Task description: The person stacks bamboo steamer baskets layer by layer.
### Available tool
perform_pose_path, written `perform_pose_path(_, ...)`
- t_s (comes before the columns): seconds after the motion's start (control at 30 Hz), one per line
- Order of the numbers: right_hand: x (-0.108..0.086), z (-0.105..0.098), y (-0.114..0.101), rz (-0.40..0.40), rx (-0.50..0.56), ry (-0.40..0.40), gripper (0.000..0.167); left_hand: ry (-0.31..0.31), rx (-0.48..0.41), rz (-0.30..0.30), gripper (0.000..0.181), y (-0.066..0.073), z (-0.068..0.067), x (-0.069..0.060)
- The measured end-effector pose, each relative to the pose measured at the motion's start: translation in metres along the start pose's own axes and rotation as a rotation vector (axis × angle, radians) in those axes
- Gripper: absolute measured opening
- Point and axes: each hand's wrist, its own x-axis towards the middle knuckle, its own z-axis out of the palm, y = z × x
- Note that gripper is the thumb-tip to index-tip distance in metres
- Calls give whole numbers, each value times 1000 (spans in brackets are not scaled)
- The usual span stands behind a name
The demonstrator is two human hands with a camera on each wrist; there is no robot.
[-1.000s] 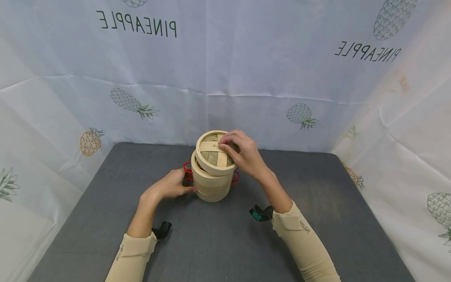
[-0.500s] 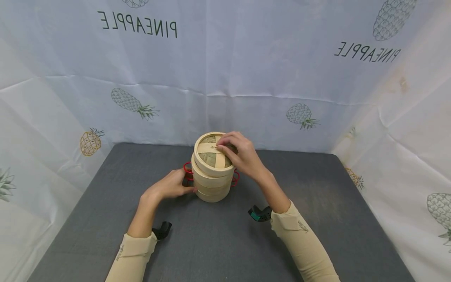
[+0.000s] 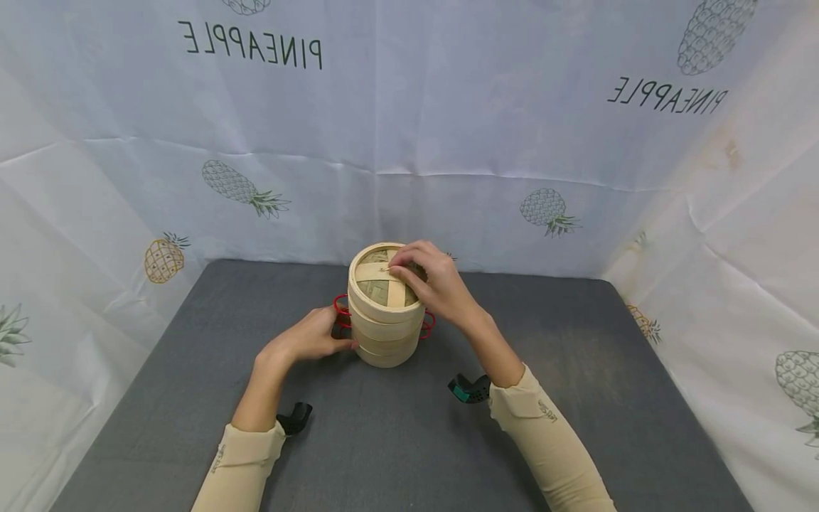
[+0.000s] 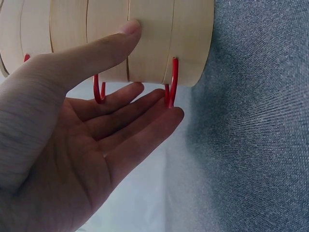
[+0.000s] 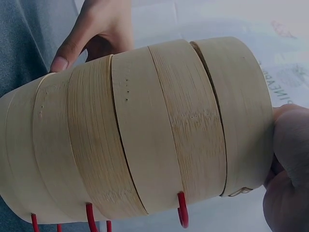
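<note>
A round bamboo steamer (image 3: 384, 347) of stacked tiers stands near the table's far edge, with red wire handles (image 4: 175, 79) at its sides. Its woven lid (image 3: 373, 289) sits on top; in the right wrist view a narrow dark gap shows along part of the seam under it. My right hand (image 3: 441, 284) pinches the small loop at the lid's centre between thumb and fingers. At the steamer's left side, my left hand (image 3: 311, 334) holds the lower tiers. Its thumb presses the front wall, and its fingers reach behind, beside the red handles. The steamer's inside is hidden.
A dark grey cloth (image 3: 390, 448) covers the table. Behind it hangs a white curtain (image 3: 409, 107) printed with pineapples. Black camera mounts (image 3: 294, 418) stick out from both wrists, just above the table.
The lid, tilted and off to the right a second ago, has come down and left onto the top tier with my right hand. My left hand and the tiers have stayed in place.
</note>
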Motion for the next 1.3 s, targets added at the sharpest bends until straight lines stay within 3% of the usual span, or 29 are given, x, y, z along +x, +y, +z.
perform_pose_path(0.9, -1, 8, 2, 14, -25, -28, 10, -2, -2, -12, 54, -3, 0, 0)
perform_pose_path(1.3, -1, 7, -6, 77, -84, -24, 11, 3, -4, 6, 53, -3, 1, 2)
